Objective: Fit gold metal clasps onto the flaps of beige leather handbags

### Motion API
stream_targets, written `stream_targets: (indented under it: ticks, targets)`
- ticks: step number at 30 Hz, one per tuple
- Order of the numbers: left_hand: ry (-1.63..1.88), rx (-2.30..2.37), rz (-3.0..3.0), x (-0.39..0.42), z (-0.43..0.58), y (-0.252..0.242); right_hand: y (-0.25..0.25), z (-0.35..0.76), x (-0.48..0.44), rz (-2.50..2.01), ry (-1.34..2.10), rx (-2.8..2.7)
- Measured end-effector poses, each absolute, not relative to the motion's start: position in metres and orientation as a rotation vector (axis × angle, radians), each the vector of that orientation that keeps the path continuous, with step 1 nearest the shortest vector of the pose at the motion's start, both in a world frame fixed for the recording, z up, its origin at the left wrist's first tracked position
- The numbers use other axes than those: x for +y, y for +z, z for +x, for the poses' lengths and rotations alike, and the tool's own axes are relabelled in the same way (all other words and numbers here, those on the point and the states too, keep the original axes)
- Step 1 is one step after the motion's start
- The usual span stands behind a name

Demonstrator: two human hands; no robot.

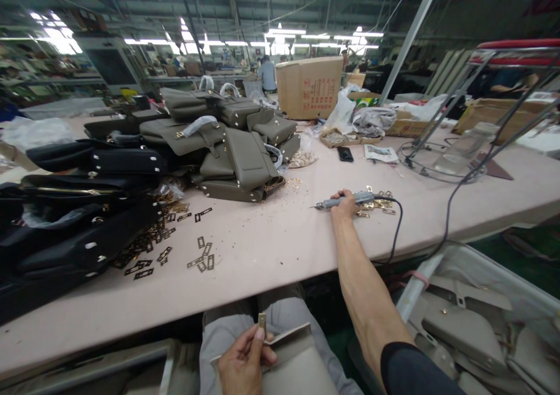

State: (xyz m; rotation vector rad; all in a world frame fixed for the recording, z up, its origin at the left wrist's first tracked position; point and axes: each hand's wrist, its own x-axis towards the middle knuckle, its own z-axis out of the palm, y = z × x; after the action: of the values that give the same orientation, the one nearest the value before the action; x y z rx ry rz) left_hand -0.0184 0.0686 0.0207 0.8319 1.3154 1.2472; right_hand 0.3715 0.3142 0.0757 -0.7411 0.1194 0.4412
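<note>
My right hand [345, 205] is closed round a grey electric screwdriver [365, 197] at the tabletop, its bit pointing left and its cord trailing off to the right. Down over my lap, my left hand [245, 360] pinches a small brass-coloured metal plate [262, 320] between thumb and fingers. A taupe leather bag piece [300, 363] lies on my thighs against that hand, its upper edge raised. Gold metal plates [387, 203] lie scattered just behind and right of the screwdriver. Several darker rectangular plates [203, 258] are spread on the table to the left.
Black handbags [126, 161] and olive-grey handbags [245, 161] are piled at the left. Farther back stand a cardboard box [310, 88], a phone [345, 154] and a wire stand [437, 164]. A bin [516, 272] of taupe bag pieces sits low at my right.
</note>
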Motion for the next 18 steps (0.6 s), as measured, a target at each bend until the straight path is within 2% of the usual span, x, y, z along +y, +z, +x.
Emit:
stream_targets:
  ticks: [18]
  targets:
    - [1.267, 1.349, 0.844, 0.0693, -0.0145, 0.0228, 0.0813, 0.3692, 0.3118, -0.720, 0.469, 0.157]
